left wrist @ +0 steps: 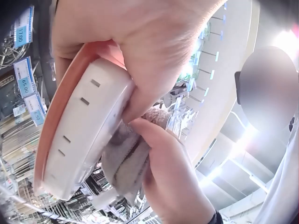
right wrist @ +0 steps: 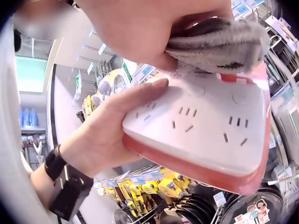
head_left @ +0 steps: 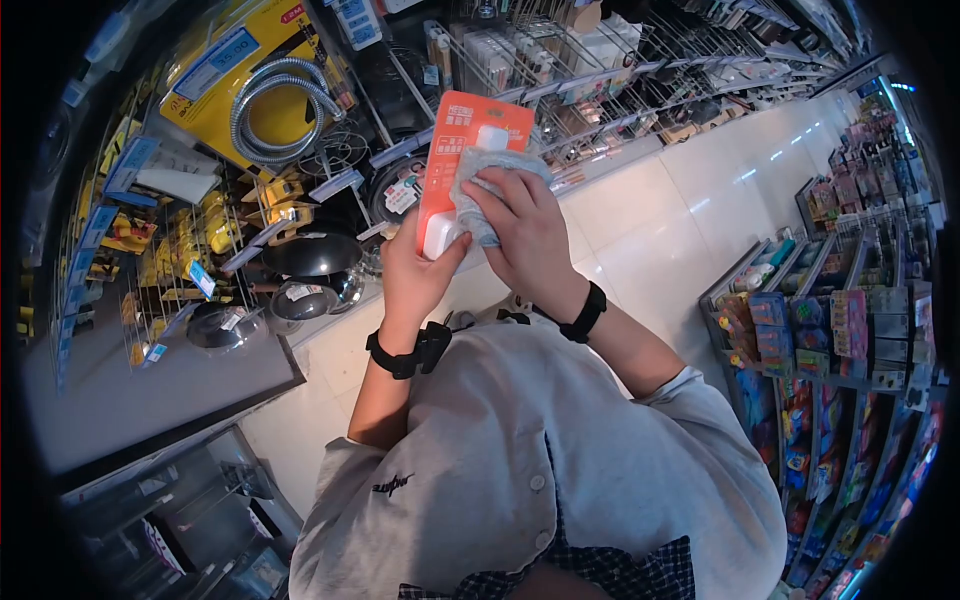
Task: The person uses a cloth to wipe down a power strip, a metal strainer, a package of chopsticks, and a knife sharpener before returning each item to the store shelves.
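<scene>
Apparently mid-wipe: the left hand (head_left: 415, 280) has its fingers closed on the carded power strip (right wrist: 196, 121) before the shelves, the right hand's (head_left: 527, 222) curled over a bunched cloth (head_left: 505, 158); continuing calls for light, steady pressure.

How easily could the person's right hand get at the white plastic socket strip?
Probably yes: the right hand is right beside the strip, though the bunched grey cloth it grips may come between.
</scene>
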The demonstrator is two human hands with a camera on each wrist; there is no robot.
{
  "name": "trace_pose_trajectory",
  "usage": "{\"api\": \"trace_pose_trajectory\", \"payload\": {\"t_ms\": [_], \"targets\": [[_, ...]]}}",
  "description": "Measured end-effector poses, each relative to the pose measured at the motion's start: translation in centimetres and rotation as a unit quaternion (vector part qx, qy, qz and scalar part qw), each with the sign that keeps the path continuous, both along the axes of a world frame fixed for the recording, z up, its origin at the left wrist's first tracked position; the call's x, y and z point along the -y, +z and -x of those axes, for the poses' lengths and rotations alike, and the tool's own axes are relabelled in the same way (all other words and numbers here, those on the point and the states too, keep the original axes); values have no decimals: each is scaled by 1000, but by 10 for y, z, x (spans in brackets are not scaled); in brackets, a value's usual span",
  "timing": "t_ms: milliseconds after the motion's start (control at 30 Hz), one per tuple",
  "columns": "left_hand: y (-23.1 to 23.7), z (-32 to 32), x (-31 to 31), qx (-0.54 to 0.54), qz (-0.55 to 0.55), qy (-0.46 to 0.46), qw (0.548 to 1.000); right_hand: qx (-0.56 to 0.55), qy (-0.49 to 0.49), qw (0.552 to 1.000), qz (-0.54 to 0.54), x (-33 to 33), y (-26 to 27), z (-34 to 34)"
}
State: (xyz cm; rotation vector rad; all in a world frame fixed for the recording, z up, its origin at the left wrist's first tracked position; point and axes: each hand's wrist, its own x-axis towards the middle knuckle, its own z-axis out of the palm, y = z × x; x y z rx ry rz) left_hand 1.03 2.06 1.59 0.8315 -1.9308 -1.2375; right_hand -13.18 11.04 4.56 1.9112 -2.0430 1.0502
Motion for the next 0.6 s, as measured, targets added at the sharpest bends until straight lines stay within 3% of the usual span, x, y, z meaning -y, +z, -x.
{"api": "trace_pose_trajectory", "payload": {"t_ms": [133, 233, 300, 400, 467, 600], "targets": [[-15, 1, 8, -39, -4, 25, 999, 5, -4, 1000, 24, 5, -6, -2], [-11, -3, 7, -88, -48, 16, 995, 56, 62, 996, 5, 1, 0, 6], [-13, -8, 7, -156, -130, 3, 979, 66, 47, 996, 33, -4, -6, 14], [-11, -14, 13, -192, -171, -16, 966, 72, 9, 997, 32, -2, -20, 35], [-13, -20, 18, -174, -177, -44, 968, 89, 4, 996, 20, -3, -16, 38], [-13, -23, 20, -167, -214, -115, 956, 31, -59, 993, 95, 11, -1, 55]]}}
